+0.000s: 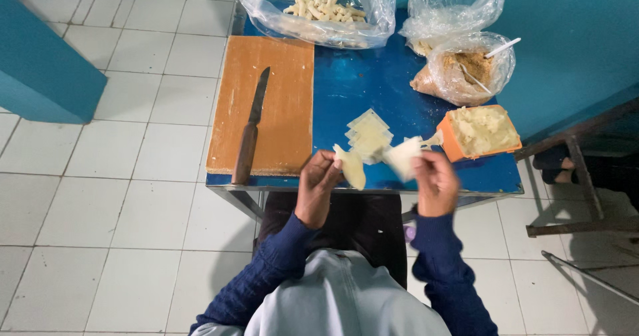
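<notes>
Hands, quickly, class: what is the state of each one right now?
Left hand: closed on a pale dough sheet, pinched at its edge.
Right hand: closed on a second pale sheet, held above the blue table.

A matt wooden board is seen at eleven o'clock; glossy clear plastic bags at twelve.

A pale wrapper is held in the left hand and another wrapper in the right hand, near a wrapper stack on the blue tabletop; a knife is laid on the board.
</notes>
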Available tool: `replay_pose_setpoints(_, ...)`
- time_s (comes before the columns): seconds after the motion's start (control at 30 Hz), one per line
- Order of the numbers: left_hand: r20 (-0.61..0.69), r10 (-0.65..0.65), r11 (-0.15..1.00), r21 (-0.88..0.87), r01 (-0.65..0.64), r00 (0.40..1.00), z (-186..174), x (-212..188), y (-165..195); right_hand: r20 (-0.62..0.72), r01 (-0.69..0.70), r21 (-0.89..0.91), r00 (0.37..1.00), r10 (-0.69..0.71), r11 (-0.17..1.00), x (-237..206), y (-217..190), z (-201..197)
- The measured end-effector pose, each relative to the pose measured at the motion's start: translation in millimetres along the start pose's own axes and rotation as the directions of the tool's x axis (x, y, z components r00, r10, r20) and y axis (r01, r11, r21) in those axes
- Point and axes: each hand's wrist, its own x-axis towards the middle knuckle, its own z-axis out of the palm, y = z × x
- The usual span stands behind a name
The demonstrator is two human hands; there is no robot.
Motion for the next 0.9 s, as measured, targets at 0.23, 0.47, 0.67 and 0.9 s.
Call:
replay_pose_setpoints(0.23,-0.008,-0.045,0.998,-0.035,0.045,0.999,4,-3,-20,0.269,0.513,-0.72,0.828,-0.492,0.468,11,-52,-15)
replay_pose_setpoints(0.47,0.022,-0.032,0.999,-0.039,0.033,0.999,15,-1,-36,0.199,0.301,-0.202,0.944,-0.262,0.932,-22,-77,46)
replay_pose_setpoints(0.67,-0.043,0.001,0.998,0.058,0.001,0.999,21,-11,-15,0.156,0.294,-0.183,0.951,-0.268,0.938,-20,-81,51)
replay_pose_setpoints(0.9,0.003,0.22,0.842,0.504,-0.191,0.975,26,-10,1,0.153,0.267,-0.18,0.958,-0.242,0.947,-27,-53,52)
